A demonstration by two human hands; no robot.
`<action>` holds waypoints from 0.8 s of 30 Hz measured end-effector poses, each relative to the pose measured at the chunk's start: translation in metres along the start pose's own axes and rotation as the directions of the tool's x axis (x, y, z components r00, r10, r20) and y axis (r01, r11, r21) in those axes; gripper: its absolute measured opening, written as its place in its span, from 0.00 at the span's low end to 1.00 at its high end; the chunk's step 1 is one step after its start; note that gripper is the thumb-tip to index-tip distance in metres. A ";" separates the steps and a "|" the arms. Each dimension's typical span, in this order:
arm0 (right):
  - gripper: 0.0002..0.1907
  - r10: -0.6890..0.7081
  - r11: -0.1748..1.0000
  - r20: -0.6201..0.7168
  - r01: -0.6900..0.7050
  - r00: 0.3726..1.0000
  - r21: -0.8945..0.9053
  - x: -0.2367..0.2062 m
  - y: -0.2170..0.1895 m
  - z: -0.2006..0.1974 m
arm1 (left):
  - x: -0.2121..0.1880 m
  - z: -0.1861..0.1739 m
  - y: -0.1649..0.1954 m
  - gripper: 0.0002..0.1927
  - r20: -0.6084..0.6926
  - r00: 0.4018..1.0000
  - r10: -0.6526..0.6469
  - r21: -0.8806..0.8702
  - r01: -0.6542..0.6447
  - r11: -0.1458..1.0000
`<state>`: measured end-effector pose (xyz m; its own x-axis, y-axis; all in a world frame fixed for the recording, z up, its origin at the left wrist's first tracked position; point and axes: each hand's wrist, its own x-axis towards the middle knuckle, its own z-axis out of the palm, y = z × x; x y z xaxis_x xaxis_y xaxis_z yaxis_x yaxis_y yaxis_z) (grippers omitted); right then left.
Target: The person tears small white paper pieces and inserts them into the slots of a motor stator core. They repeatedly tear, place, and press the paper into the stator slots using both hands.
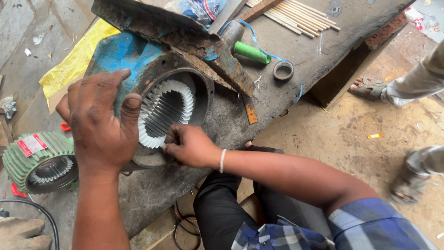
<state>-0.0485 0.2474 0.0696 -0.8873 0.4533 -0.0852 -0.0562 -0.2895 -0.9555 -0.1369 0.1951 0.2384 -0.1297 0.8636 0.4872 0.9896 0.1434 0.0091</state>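
Blue motor housing with white slot liners on the workbench, gripped at nine o'clock by left hand, right hand pinching liners at five o'clock.

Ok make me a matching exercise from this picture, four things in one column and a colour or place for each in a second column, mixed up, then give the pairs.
Things:
1. motor housing under the hands
2. second motor housing
3. roll of tape
4. bundle of thin sticks

Colour or place:
A. green, at the left edge
B. far end of the bench, at the top
C. blue and rusty, white slot liners inside
D. flat on the bench beside the green tube

Pairs: 1-C, 2-A, 3-D, 4-B
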 end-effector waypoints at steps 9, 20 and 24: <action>0.16 -0.009 0.970 0.097 0.032 0.995 -0.240 -0.009 0.004 -0.018 | -0.001 0.000 -0.001 0.31 -0.005 1.000 -0.026 0.028 0.026 0.999; 0.19 -0.096 0.951 0.032 0.101 0.995 -0.292 0.001 0.016 -0.010 | -0.010 0.004 -0.011 0.32 -0.003 0.999 -0.038 0.077 0.038 0.996; 0.17 -0.212 0.946 -0.047 0.193 0.976 -0.259 0.004 0.019 -0.005 | -0.013 0.006 -0.013 0.31 -0.020 0.999 -0.027 0.093 0.029 0.995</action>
<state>-0.0510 0.2477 0.0494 -0.8330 0.5431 0.1058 -0.1054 0.0321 -0.9939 -0.1486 0.1850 0.2267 -0.1549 0.8495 0.5044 0.9754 0.2125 -0.0583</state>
